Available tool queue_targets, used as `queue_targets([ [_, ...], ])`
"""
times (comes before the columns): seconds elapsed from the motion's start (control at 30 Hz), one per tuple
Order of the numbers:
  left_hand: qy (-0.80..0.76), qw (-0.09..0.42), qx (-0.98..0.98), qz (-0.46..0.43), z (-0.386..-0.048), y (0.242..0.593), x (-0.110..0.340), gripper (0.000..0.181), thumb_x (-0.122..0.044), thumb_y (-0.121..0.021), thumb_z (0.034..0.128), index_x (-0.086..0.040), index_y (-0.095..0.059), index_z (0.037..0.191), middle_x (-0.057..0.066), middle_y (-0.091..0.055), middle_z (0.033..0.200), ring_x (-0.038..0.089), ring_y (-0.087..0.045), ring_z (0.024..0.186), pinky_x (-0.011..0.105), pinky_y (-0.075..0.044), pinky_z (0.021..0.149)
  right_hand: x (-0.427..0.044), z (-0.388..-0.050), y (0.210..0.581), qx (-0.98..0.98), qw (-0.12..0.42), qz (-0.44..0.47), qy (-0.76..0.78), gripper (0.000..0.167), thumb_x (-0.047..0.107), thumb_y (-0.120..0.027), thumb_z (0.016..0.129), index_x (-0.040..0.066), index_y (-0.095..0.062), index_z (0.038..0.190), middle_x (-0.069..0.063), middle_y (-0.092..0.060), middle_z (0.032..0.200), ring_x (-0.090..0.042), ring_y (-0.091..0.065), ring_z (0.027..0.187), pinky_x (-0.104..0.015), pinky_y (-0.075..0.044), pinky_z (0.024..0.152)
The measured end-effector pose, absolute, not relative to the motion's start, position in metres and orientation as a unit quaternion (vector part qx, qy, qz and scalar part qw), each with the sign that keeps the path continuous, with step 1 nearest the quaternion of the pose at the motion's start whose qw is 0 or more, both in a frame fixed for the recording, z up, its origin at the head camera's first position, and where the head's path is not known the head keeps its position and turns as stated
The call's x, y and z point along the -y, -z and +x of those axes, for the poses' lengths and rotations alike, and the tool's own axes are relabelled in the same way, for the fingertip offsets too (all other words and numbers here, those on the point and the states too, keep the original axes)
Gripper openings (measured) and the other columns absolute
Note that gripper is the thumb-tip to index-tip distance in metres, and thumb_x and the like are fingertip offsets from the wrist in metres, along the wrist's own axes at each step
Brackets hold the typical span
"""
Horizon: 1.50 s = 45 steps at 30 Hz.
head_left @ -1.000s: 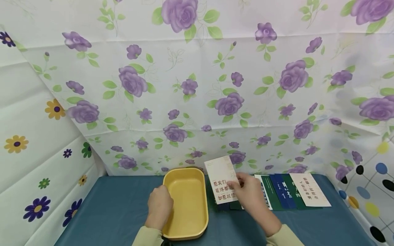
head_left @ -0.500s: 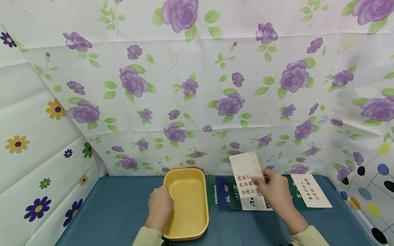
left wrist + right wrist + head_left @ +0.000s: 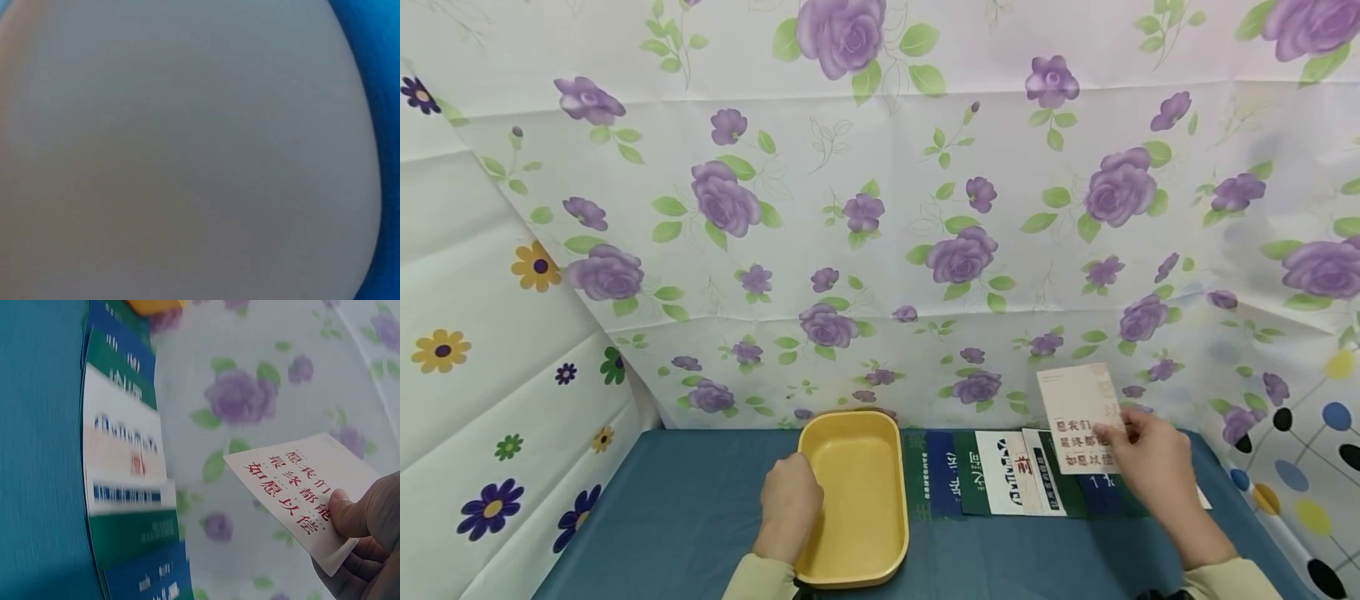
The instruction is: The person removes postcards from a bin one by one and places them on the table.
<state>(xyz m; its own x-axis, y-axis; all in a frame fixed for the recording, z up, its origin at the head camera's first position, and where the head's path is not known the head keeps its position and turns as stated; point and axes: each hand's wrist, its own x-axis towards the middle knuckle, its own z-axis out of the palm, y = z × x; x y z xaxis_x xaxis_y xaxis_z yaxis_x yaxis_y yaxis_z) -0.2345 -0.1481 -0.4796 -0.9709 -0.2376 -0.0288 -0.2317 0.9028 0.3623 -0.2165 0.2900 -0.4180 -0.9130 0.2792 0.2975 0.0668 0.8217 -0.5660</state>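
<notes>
A cream card with red Chinese characters (image 3: 1067, 400) is pinched by its right edge between the thumb and fingers of my right hand (image 3: 1157, 471). It is raised above the right part of a row of overlapping cards. In the right wrist view the thumb lies on the printed face of that card (image 3: 278, 481). My left hand (image 3: 792, 504) grips the left rim of a yellow tray (image 3: 859, 500), fingers curled. A blurred, skin-toned surface fills most of the left wrist view, so the finger contact is hidden there.
Overlapping green, blue and white cards (image 3: 1000, 475) lie in a row right of the tray on the blue tablecloth (image 3: 700, 517). My right hand covers most of the row's right end. A flowered curtain (image 3: 880, 208) hangs behind the table.
My right hand has carried the cream card rightward, from beside the tray to over the row's right end, uncovering the cards nearer the tray. My left hand and the tray stayed put.
</notes>
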Motion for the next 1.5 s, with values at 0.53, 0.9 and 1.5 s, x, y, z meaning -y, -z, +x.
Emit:
queue_targets([
  [0.53, 0.184, 0.014, 0.975, 0.122, -0.235, 0.483, 0.149, 0.004, -0.002, -0.06, 0.0815, 0.002, -0.063, 0.082, 0.012, -0.056, 0.062, 0.022, -0.059, 0.053, 0.031, -0.041, 0.039, -0.366, -0.216, 0.425, 0.946, 0.194, -0.142, -0.218, 0.034, 0.031, -0.06, 0.09, -0.002, -0.063, 0.097, -0.009, -0.061, 0.062, -0.017, -0.049, 0.05, -0.029, -0.032, 0.043],
  [0.9, 0.182, 0.015, 0.975, 0.123, -0.234, 0.481, 0.15, 0.005, -0.003, -0.061, 0.0816, 0.002, -0.063, 0.082, 0.012, -0.057, 0.062, 0.022, -0.059, 0.052, 0.031, -0.041, 0.039, -0.414, -0.224, 0.431, 0.938, 0.209, -0.215, -0.173, 0.03, 0.019, -0.056, 0.092, -0.01, -0.06, 0.103, -0.014, -0.055, 0.057, -0.025, -0.048, 0.05, -0.031, -0.029, 0.043],
  [1.5, 0.182, 0.025, 0.976, 0.12, -0.235, 0.482, 0.148, 0.004, -0.002, -0.06, 0.0817, 0.002, -0.063, 0.081, 0.012, -0.057, 0.062, 0.022, -0.06, 0.054, 0.031, -0.042, 0.04, -0.443, -0.234, 0.469, 0.954, 0.077, -0.254, -0.141, 0.05, 0.02, -0.061, 0.088, -0.017, -0.05, 0.119, -0.036, -0.056, 0.108, -0.048, -0.055, 0.085, -0.054, -0.039, 0.071],
])
